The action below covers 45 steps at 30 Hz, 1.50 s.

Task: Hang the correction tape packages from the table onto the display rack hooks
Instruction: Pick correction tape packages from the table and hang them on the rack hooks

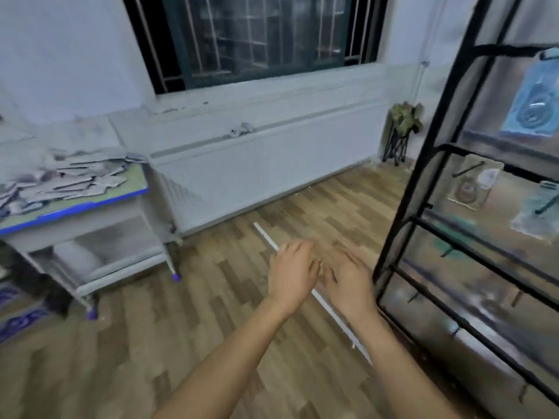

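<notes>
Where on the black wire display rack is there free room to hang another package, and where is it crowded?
The black wire display rack looks bare across its lower bars. Its upper right is crowded: a blue package, a beige package. The blue-edged table is covered with packages.

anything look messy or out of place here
The correction tape packages lie in a loose, overlapping heap on the table, not stacked. A thin white strip lies diagonally on the wooden floor.
</notes>
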{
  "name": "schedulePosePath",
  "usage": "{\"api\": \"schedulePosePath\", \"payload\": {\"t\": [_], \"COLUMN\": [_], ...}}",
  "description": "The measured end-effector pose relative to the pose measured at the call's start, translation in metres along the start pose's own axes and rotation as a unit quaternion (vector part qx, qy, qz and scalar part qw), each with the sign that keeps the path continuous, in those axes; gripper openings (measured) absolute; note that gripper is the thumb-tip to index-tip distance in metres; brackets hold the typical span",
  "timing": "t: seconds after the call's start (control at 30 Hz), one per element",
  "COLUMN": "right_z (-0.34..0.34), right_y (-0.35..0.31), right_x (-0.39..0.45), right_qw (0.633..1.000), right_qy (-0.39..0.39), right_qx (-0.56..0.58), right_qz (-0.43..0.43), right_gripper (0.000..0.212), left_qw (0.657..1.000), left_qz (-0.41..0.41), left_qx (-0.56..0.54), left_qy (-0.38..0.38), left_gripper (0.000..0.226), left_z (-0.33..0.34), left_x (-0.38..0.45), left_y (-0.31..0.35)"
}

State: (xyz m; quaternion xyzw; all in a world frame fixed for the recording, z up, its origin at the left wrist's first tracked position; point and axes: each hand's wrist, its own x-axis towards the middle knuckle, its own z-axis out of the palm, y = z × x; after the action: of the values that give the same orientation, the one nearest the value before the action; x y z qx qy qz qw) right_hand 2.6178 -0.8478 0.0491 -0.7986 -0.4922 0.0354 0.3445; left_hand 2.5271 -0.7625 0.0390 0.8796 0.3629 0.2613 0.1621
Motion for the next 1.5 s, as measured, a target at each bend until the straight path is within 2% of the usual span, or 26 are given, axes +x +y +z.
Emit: {"api": "schedulePosePath", "payload": {"t": [0.17, 0.33, 0.47, 0.6, 0.7, 0.83, 1.03, 1.3, 1.5], "right_z": [0.094, 0.179, 0.245, 0.309, 0.343, 0.393, 0.478, 0.598, 0.661], "right_y": [-0.098, -0.173, -0.225, -0.273, -0.305, -0.353, -0.415, -0.526, -0.570], "right_x": [0.007, 0.021, 0.055, 0.108, 0.150, 0.209, 0.260, 0.334, 0.384], "right_qw": [0.994, 0.981, 0.969, 0.958, 0.954, 0.946, 0.931, 0.928, 0.934], "right_qy": [-0.095, -0.159, -0.207, -0.238, -0.255, -0.275, -0.316, -0.327, -0.330], "right_qx": [0.036, 0.043, 0.078, 0.110, 0.118, 0.096, 0.082, 0.065, 0.049], "right_qz": [-0.051, -0.103, -0.110, -0.114, -0.108, -0.145, -0.166, -0.166, -0.125], "right_gripper": [0.036, 0.039, 0.039, 0.038, 0.039, 0.042, 0.044, 0.047, 0.048], "left_qw": [0.989, 0.957, 0.925, 0.902, 0.892, 0.874, 0.854, 0.865, 0.875], "left_qz": [-0.117, -0.253, -0.339, -0.390, -0.418, -0.449, -0.483, -0.472, -0.466], "left_qx": [0.084, 0.096, 0.098, 0.117, 0.111, 0.121, 0.122, 0.130, 0.127], "left_qy": [0.039, 0.106, 0.139, 0.143, 0.135, 0.144, 0.149, 0.114, 0.037], "left_gripper": [0.042, 0.039, 0.043, 0.048, 0.051, 0.051, 0.054, 0.060, 0.065], "left_z": [-0.067, -0.117, -0.150, -0.175, -0.189, -0.210, -0.245, -0.326, -0.346], "left_x": [-0.039, -0.066, -0.058, -0.025, 0.004, 0.040, 0.074, 0.139, 0.179], "left_y": [-0.124, -0.216, -0.288, -0.359, -0.402, -0.466, -0.568, -0.729, -0.815]}}
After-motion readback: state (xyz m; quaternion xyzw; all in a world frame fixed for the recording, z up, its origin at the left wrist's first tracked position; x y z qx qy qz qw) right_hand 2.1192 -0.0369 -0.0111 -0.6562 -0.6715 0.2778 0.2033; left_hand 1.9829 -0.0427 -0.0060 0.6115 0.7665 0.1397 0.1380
